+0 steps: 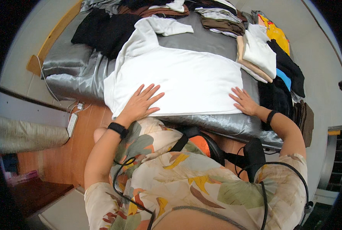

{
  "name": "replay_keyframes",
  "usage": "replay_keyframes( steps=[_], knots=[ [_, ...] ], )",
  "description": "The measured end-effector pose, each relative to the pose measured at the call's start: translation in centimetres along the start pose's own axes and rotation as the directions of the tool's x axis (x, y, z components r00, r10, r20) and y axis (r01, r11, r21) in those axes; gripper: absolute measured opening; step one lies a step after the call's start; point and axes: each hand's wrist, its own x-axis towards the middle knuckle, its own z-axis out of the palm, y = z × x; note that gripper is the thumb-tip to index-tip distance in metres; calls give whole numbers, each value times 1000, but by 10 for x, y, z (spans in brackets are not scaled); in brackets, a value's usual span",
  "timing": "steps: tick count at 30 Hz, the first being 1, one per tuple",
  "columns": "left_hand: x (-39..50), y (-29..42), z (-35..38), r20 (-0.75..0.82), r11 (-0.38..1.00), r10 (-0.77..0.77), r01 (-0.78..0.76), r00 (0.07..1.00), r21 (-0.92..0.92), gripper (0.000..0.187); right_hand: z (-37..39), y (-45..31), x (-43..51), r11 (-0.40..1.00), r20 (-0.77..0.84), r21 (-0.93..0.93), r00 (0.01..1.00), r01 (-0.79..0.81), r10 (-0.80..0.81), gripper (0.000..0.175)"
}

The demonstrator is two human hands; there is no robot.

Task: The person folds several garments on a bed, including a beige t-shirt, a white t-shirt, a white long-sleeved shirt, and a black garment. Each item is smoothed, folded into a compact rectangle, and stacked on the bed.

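A white long-sleeved top (188, 77) lies spread across the grey satin bed cover (194, 38), its body flat and its near edge running along the bed's front. At the far left one of its sleeves bends back to the right, with the cuff on the cover. My left hand (143, 102) rests flat on the near left part of the cloth, fingers spread. On the near right corner lies my right hand (244, 100), palm down with its fingers apart. Neither hand grips the fabric.
Black clothing (102, 31) lies beyond the top's left side. Folded garments are stacked at the back (222, 21) and on the right (260, 54). Brown folded cloth (303, 123) sits at the right edge. A power strip (72, 124) with cables is on the left, by the wooden floor (84, 138).
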Motion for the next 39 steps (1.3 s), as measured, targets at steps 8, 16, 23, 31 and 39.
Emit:
replay_keyframes(
  steps=[8, 16, 23, 31, 39],
  knots=[
    [8, -56, -15, -78, 951, -277, 262, 958, -165, 46, -21, 56, 32, 1000, -522, -20, 853, 12, -21, 24],
    [109, -144, -13, -526, 858, -456, 511, 717, -47, 78, -54, 51, 202, 987, -751, 151, 643, -53, 150, 27],
    [193, -176, -19, -304, 771, -612, 637, 730, -25, 102, -22, 43, 222, 970, -785, 24, 596, -241, 167, 23],
    [272, -220, -27, -189, 770, -638, 627, 747, -119, 78, -22, 47, 227, 981, -801, 61, 577, -185, 159, 26],
    [270, -268, -71, -290, 564, -722, 292, 628, -772, 21, -20, 56, 231, 980, -757, 131, 624, -147, 195, 32]
  ],
)
